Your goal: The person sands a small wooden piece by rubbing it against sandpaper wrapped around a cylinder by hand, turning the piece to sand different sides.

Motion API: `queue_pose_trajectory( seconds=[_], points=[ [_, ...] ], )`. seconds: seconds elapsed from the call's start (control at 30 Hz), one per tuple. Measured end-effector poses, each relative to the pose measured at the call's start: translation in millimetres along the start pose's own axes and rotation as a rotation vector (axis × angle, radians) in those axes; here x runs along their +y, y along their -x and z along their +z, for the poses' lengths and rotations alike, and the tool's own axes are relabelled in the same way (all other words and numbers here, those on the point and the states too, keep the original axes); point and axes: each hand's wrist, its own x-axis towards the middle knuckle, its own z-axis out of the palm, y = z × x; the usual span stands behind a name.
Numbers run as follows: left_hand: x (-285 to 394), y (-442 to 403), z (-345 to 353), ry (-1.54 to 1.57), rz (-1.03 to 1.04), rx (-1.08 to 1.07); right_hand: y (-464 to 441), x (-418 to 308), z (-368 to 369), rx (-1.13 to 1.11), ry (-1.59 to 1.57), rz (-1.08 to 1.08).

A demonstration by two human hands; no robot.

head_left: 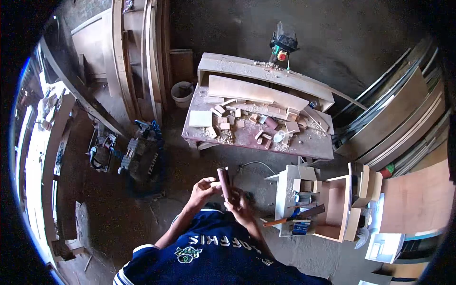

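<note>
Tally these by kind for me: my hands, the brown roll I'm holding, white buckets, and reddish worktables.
Hands, left hand and right hand: 2
Held brown roll: 1
White bucket: 1
Reddish worktable: 1
Total: 5

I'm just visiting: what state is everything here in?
Brown roll: rolled up, in the right hand
Left hand: fingers curled, beside the roll
Worktable: littered with blocks and shavings
Wood blocks: loose, scattered
White bucket: open, contents unclear
Wooden box: open
Tall planks: upright
</note>
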Motion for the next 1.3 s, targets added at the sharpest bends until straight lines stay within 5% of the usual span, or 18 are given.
queue_pose_trajectory(
  seconds=[0.2,0.4,0.43,0.8,1.3],
  points=[
    [14,29,-18,-0.024,0.007,0.028,10,43,16,0.108,0.311,0.083],
    [20,34,-22,-0.123,0.016,0.085,10,15,46,-0.022,0.021,-0.030],
    [21,35,-21,-0.130,0.011,0.103,9,17,43,0.061,0.273,0.024],
    [28,34,-34,-0.065,-0.048,0.004,21,14,60,0.072,0.236,0.008],
    [33,35,-31,-0.110,0.128,-0.022,13,-1,47,-0.003,0.235,0.002]
  ],
)
